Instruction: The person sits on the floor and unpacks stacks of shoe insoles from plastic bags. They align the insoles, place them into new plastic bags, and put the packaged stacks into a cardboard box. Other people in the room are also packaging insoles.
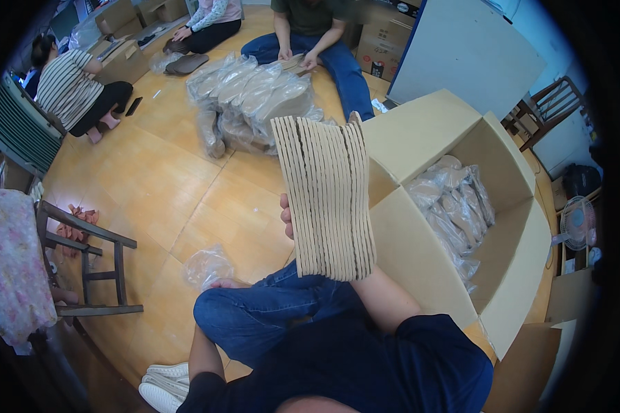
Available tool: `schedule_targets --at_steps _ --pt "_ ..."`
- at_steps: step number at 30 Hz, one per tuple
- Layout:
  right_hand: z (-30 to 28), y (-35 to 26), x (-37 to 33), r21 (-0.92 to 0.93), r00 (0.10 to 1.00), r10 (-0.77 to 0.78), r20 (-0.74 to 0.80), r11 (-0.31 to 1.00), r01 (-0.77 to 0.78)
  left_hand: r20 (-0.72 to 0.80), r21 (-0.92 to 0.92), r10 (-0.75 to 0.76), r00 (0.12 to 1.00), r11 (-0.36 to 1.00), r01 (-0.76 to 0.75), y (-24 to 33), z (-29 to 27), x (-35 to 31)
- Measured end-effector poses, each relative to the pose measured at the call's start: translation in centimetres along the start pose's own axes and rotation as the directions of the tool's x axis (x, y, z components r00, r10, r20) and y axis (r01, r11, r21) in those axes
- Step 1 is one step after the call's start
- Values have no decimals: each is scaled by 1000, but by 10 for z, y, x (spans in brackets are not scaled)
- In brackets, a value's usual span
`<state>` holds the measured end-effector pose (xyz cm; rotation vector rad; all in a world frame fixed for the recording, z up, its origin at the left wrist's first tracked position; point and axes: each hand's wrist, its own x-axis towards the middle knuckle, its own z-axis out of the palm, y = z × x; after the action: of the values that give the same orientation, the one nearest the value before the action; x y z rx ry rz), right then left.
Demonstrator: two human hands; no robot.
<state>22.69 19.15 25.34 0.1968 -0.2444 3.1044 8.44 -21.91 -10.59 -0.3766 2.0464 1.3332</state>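
Observation:
A thick stack of beige insoles [327, 199], edges facing me, stands nearly upright in front of my chest. Behind it reaches my right forearm. The fingertips of my right hand [286, 217] curl round the stack's left side, while the rest of that hand is hidden by the stack. My left forearm runs down beside my bent knee, which hides the left hand and its fingers. Beyond the knee lies a crumpled clear plastic bag [208, 267] on the floor. Right of the stack, an open cardboard carton [506, 162] holds insoles in clear bags [455, 206].
A large pile of bagged insoles [255, 103] lies ahead on the wooden floor. Behind it sits a person handling insoles; two more people sit or squat farther left. A dark wooden stool [120, 275] stands at left, white shoes [165, 387] lie lower left, and a fan [577, 224] is at right.

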Motion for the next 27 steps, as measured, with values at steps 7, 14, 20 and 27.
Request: schedule_targets --at_steps 7,14,20,27 --pt "-13 14 18 101 998 36 53 994 -41 92 211 -24 995 978 4 18 -2 -73" --pt "-33 7 21 -419 979 -81 -185 908 -5 -322 -89 536 781 804 -588 188 10 -165" --pt "-12 56 33 -992 945 -310 103 40 121 139 -789 640 756 533 -307 272 153 -231" --pt "0 56 8 -862 939 -211 273 -488 141 223 -928 724 652 362 -85 271 140 -212"
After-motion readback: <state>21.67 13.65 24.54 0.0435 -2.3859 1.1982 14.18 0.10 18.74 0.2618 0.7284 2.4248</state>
